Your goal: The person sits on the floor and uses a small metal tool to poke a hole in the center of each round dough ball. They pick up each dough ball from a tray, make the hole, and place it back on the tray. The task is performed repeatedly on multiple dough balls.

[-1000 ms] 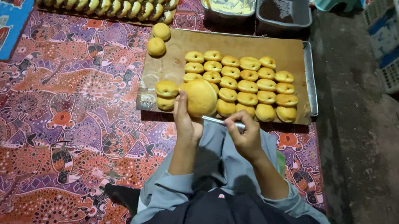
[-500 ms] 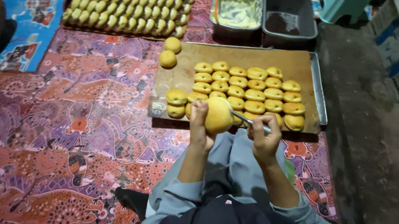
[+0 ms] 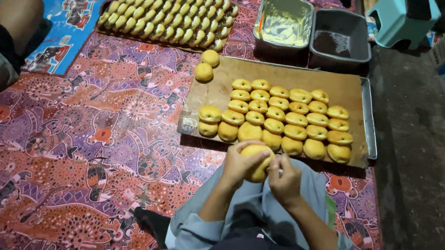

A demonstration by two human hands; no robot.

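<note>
head view: left hand (image 3: 241, 165) cups yellow bun (image 3: 257, 163) over lap, fingers curled round it, just below tray (image 3: 341, 86) edge. right hand (image 3: 284, 176) touches bun's right side, fingers pinched on small thin tool, mostly hidden. tray holds rows of buns (image 3: 280, 115) on brown paper. two loose buns (image 3: 207, 65) at its far left corner. second tray (image 3: 168, 14) of buns beyond. two tins (image 3: 312, 31) top right, stool (image 3: 402, 12) beside. patterned mat (image 3: 70, 159) underneath.

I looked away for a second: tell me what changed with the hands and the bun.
The left hand drew the yellow bun back from the tray toward the lap; the right hand closed in against it. The rows of buns on the tray stayed put.
</note>
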